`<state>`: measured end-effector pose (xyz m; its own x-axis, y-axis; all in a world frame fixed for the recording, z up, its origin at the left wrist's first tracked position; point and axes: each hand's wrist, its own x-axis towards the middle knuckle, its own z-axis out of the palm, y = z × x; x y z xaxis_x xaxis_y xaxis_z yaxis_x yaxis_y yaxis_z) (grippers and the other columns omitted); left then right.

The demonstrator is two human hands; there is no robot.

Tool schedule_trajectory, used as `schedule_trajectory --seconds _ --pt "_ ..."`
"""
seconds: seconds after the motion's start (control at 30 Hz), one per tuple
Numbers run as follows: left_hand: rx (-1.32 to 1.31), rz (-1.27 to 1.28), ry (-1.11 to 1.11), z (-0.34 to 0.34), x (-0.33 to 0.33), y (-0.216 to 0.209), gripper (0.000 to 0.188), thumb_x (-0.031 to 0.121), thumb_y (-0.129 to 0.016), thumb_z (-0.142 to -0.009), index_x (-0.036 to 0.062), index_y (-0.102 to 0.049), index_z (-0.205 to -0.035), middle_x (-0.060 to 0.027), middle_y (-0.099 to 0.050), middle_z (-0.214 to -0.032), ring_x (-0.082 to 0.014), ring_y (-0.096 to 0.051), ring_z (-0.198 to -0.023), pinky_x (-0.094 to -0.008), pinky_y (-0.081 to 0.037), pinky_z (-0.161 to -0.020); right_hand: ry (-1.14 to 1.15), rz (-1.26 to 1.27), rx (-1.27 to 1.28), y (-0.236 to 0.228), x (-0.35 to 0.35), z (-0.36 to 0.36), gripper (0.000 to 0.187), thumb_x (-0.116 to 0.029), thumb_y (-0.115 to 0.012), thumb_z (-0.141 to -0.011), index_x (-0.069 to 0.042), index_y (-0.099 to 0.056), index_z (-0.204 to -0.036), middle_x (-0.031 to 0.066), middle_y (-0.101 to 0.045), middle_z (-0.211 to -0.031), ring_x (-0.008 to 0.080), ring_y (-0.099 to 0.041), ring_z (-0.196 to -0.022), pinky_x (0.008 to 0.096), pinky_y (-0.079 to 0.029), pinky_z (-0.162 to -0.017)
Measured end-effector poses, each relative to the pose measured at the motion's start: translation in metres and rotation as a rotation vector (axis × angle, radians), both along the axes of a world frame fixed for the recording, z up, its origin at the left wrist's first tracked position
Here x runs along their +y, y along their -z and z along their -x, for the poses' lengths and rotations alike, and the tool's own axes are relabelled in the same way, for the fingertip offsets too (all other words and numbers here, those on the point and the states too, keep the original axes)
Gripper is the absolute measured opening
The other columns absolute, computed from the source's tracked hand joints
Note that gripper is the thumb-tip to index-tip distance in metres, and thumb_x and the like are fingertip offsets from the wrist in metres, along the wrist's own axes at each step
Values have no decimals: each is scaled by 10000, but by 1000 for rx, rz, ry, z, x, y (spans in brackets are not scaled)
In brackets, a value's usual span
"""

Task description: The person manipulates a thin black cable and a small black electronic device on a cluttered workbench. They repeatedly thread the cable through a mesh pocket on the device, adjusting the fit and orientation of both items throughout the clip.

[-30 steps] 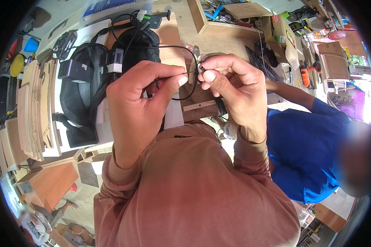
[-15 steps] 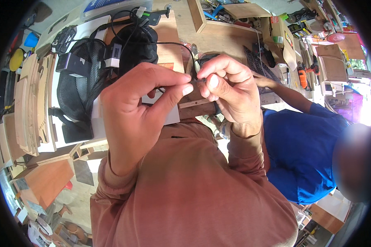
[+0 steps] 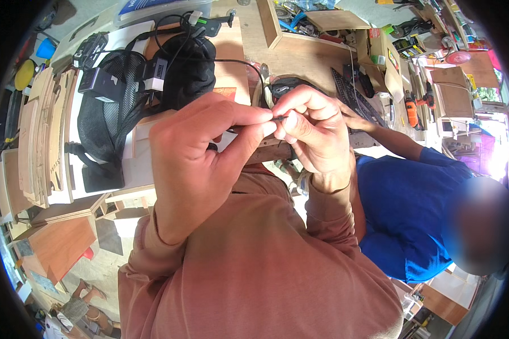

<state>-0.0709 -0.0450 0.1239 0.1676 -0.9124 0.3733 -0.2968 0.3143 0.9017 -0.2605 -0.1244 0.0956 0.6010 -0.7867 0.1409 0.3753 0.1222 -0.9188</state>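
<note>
My left hand (image 3: 201,141) and my right hand (image 3: 318,133) are raised in front of my chest, fingertips nearly meeting. Between thumb and forefinger, the right hand pinches a small dark piece (image 3: 280,118), too small to name. The left thumb and forefinger are also pinched, right against the piece's left end. Whether they grip that end or something tiny of their own is hidden by the fingertips. Behind the hands lies a black bag (image 3: 291,86) on the wooden workbench (image 3: 314,61).
Black mesh straps (image 3: 104,118), a dark box-shaped device (image 3: 99,85) and a black cable (image 3: 234,59) lie at the left. Stacked wooden boards (image 3: 42,141) stand beyond. A person in a blue shirt (image 3: 407,209) is close on my right, one arm on the bench. An orange drill (image 3: 412,113) lies farther right.
My left fingertips have moved right, closing the small gap to the right hand's fingertips and the dark piece. My view has shifted slightly, showing more of the black bag behind.
</note>
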Motion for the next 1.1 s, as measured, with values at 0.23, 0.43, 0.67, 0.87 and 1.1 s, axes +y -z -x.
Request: schedule_trajectory --seconds 0.23,0.43,0.67,0.87,1.1 --pt "12 -7 -34 5 2 2 141 -73 -801 -854 -14 -784 -981 -30 -732 -839 -43 -621 -733 -211 -459 -630 1 -1 -13 3 2 -2 175 -91 -743 -986 -20 -680 -1134 52 -751 -956 87 -691 -857 211 -488 -657" --pt "187 -33 -13 9 0 8 169 -64 -807 -852 -11 -788 -1011 -39 -750 -863 -55 -659 -774 -209 -484 -676 -28 -61 45 -5 4 0 189 -76 -753 -977 -38 -655 -1134 37 -748 -982 78 -684 -868 203 -525 -670" --pt "220 -103 152 0 -5 10 147 -73 -762 -891 -31 -752 -1031 -47 -712 -905 -83 -664 -826 -224 -513 -739 -54 -122 31 -6 1 -3 212 -41 -761 -961 -60 -612 -1111 40 -744 -971 97 -694 -840 204 -522 -667" --pt "541 -229 306 -8 -13 18 59 -36 -743 -926 -20 -715 -975 -51 -701 -930 -101 -673 -856 -240 -520 -774 -62 -167 82 -4 1 -9 216 -37 -782 -940 -82 -620 -1075 35 -743 -964 82 -682 -823 200 -456 -632" --pt "604 -264 310 -11 -18 23 77 32 -775 -927 -15 -728 -965 -28 -707 -883 -65 -659 -823 -218 -505 -732 -78 -209 117 -9 -2 -16 193 -63 -800 -937 -91 -632 -1028 15 -731 -948 73 -667 -812 202 -431 -628"
